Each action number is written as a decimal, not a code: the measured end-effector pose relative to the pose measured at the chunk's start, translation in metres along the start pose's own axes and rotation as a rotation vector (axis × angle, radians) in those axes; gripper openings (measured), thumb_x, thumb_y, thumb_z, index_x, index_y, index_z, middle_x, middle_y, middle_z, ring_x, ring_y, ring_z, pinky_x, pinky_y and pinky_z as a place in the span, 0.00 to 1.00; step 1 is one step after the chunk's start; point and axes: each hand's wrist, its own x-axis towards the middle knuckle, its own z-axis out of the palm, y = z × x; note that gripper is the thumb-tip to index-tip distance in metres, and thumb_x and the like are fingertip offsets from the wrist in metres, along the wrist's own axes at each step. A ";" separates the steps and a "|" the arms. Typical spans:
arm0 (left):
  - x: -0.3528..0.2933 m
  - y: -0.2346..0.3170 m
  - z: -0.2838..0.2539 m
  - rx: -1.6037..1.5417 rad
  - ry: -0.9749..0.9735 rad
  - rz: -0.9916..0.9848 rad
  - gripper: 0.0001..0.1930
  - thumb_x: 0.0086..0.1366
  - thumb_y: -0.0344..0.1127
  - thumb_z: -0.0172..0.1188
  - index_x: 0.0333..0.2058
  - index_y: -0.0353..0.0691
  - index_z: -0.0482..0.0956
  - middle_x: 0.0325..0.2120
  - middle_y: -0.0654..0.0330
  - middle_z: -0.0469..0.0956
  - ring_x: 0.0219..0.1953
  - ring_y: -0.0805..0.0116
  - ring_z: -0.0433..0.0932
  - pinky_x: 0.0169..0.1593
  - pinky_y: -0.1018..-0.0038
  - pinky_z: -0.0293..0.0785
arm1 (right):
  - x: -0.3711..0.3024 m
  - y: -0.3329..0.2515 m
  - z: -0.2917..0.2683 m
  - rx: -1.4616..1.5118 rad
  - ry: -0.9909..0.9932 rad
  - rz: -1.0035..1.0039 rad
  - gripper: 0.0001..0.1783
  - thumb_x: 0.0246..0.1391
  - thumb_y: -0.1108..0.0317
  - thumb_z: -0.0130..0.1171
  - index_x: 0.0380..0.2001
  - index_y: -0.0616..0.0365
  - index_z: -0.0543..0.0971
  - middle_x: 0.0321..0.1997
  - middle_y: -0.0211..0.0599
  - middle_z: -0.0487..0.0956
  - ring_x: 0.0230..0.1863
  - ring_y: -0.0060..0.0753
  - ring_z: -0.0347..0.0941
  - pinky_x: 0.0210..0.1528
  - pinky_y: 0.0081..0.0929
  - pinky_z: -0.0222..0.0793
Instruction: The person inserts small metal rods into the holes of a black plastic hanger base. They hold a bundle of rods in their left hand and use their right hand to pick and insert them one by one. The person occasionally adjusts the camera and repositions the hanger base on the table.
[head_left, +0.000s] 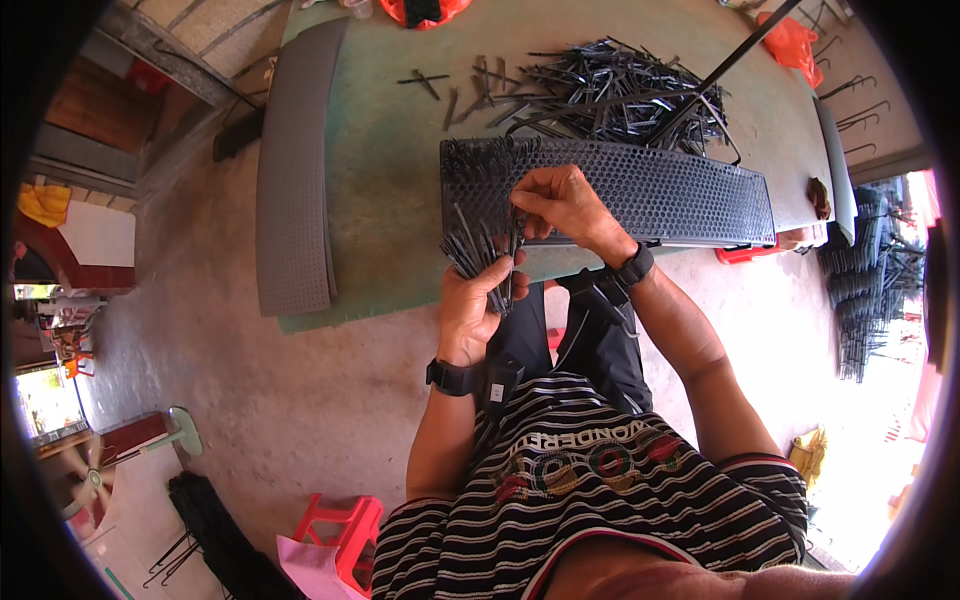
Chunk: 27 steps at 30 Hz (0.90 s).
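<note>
My left hand [470, 308] is closed around a bunch of thin black sticks [468, 250], their ends fanned out above the fingers. Just beside it, my right hand [568, 205] pinches the top of a slim dark stick [516, 225] at the bunch's right edge; the fingertips partly cover it. Both hands are over the near edge of a long black panel [660, 195] full of round holes. Rows of small black pieces [485, 158] stand in the holes at the panel's left end. What their lower ends look like is hidden.
A heap of loose black sticks [620, 95] lies behind the panel on the green table [390, 200]. A dark bar [740, 60] slants over the heap. A grey perforated sheet [295, 180] runs along the table's left side. Red stool [345, 530] at lower left; dark racks [865, 270] at right.
</note>
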 end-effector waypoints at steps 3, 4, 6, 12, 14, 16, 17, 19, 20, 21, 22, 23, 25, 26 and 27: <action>-0.002 -0.001 0.003 0.112 0.026 0.085 0.14 0.53 0.25 0.62 0.40 0.34 0.74 0.30 0.54 0.79 0.22 0.68 0.77 0.25 0.74 0.74 | 0.001 0.004 0.000 -0.022 0.124 -0.010 0.07 0.54 0.72 0.54 0.30 0.67 0.76 0.23 0.33 0.78 0.17 0.18 0.72 0.17 0.14 0.65; -0.004 -0.002 0.004 0.147 0.041 0.100 0.14 0.53 0.25 0.62 0.40 0.33 0.75 0.30 0.54 0.79 0.22 0.69 0.77 0.25 0.75 0.74 | 0.001 0.003 0.001 -0.022 0.137 -0.021 0.07 0.54 0.72 0.54 0.30 0.67 0.76 0.23 0.33 0.78 0.17 0.18 0.72 0.17 0.14 0.65; -0.006 -0.001 0.007 0.215 0.071 0.131 0.13 0.53 0.25 0.63 0.39 0.33 0.75 0.28 0.54 0.79 0.21 0.69 0.76 0.24 0.76 0.73 | 0.001 0.001 0.003 -0.021 0.162 -0.042 0.07 0.53 0.72 0.54 0.30 0.67 0.76 0.23 0.34 0.78 0.16 0.18 0.72 0.16 0.14 0.64; -0.009 0.004 0.004 0.267 0.049 0.136 0.13 0.53 0.24 0.62 0.38 0.32 0.75 0.28 0.54 0.79 0.21 0.69 0.76 0.25 0.76 0.73 | 0.002 0.002 0.007 0.008 0.188 -0.030 0.08 0.53 0.71 0.54 0.30 0.67 0.76 0.24 0.35 0.79 0.15 0.17 0.70 0.16 0.14 0.62; -0.009 0.006 0.001 0.154 0.035 0.081 0.13 0.53 0.24 0.62 0.39 0.31 0.75 0.28 0.53 0.79 0.22 0.69 0.76 0.25 0.75 0.73 | 0.002 0.000 0.008 0.124 0.138 -0.039 0.09 0.51 0.70 0.57 0.28 0.67 0.77 0.19 0.32 0.76 0.14 0.17 0.69 0.15 0.15 0.62; -0.010 0.004 -0.003 0.094 0.025 0.056 0.13 0.54 0.25 0.62 0.39 0.31 0.74 0.29 0.52 0.78 0.23 0.68 0.77 0.27 0.73 0.74 | 0.001 0.000 0.007 0.117 0.109 -0.036 0.09 0.51 0.69 0.57 0.27 0.67 0.77 0.17 0.30 0.75 0.14 0.16 0.67 0.15 0.15 0.60; -0.011 0.003 -0.002 0.122 0.041 0.077 0.13 0.54 0.25 0.62 0.39 0.31 0.75 0.28 0.53 0.79 0.22 0.68 0.77 0.26 0.74 0.74 | 0.000 0.001 0.006 0.051 0.106 -0.030 0.10 0.52 0.69 0.57 0.26 0.66 0.77 0.17 0.28 0.74 0.14 0.15 0.66 0.15 0.14 0.59; -0.014 0.001 0.002 0.177 0.074 0.116 0.12 0.55 0.24 0.61 0.39 0.30 0.75 0.26 0.55 0.79 0.21 0.70 0.77 0.26 0.76 0.75 | -0.003 0.001 0.008 -0.035 0.103 -0.013 0.10 0.53 0.68 0.56 0.26 0.66 0.77 0.17 0.27 0.74 0.15 0.14 0.65 0.15 0.13 0.57; -0.015 -0.001 0.002 0.217 0.087 0.140 0.12 0.55 0.24 0.61 0.39 0.30 0.75 0.26 0.55 0.79 0.21 0.70 0.77 0.26 0.76 0.75 | -0.004 -0.001 0.012 -0.057 0.104 -0.002 0.10 0.53 0.68 0.56 0.25 0.65 0.77 0.16 0.27 0.73 0.14 0.14 0.65 0.15 0.13 0.57; -0.015 -0.004 0.002 0.256 0.099 0.165 0.12 0.55 0.24 0.61 0.39 0.30 0.75 0.26 0.55 0.78 0.21 0.70 0.77 0.25 0.76 0.74 | -0.005 -0.002 0.013 -0.078 0.105 0.009 0.10 0.53 0.67 0.56 0.25 0.65 0.77 0.15 0.26 0.73 0.14 0.14 0.65 0.15 0.13 0.57; -0.015 -0.006 0.002 0.296 0.106 0.189 0.12 0.55 0.24 0.61 0.39 0.31 0.75 0.26 0.55 0.78 0.21 0.70 0.76 0.25 0.76 0.74 | -0.005 0.002 0.013 -0.078 0.135 0.013 0.10 0.53 0.67 0.56 0.25 0.65 0.77 0.16 0.27 0.73 0.14 0.14 0.65 0.15 0.13 0.57; -0.014 -0.008 0.002 0.317 0.119 0.228 0.11 0.55 0.24 0.61 0.38 0.30 0.75 0.25 0.55 0.78 0.20 0.70 0.76 0.25 0.77 0.74 | -0.005 0.009 0.011 -0.077 0.164 0.016 0.10 0.54 0.68 0.56 0.26 0.65 0.77 0.16 0.28 0.74 0.13 0.14 0.65 0.14 0.13 0.57; -0.012 -0.012 0.001 0.358 0.146 0.306 0.10 0.55 0.24 0.60 0.38 0.30 0.75 0.24 0.57 0.77 0.20 0.71 0.76 0.25 0.78 0.73 | -0.006 0.012 0.010 -0.026 0.257 -0.001 0.10 0.54 0.68 0.55 0.26 0.65 0.77 0.17 0.30 0.75 0.13 0.14 0.65 0.14 0.14 0.57; -0.011 -0.014 -0.001 0.377 0.156 0.306 0.10 0.55 0.24 0.60 0.37 0.30 0.75 0.24 0.57 0.77 0.20 0.71 0.76 0.25 0.78 0.73 | -0.007 0.011 0.011 0.024 0.321 -0.022 0.10 0.54 0.68 0.55 0.27 0.65 0.76 0.18 0.31 0.75 0.12 0.15 0.65 0.13 0.14 0.57; -0.009 -0.016 -0.003 0.396 0.167 0.306 0.10 0.55 0.24 0.60 0.37 0.30 0.75 0.24 0.57 0.77 0.21 0.71 0.76 0.25 0.78 0.73 | -0.008 0.010 0.011 0.074 0.384 -0.043 0.10 0.54 0.67 0.54 0.27 0.65 0.76 0.18 0.32 0.76 0.12 0.15 0.65 0.13 0.14 0.57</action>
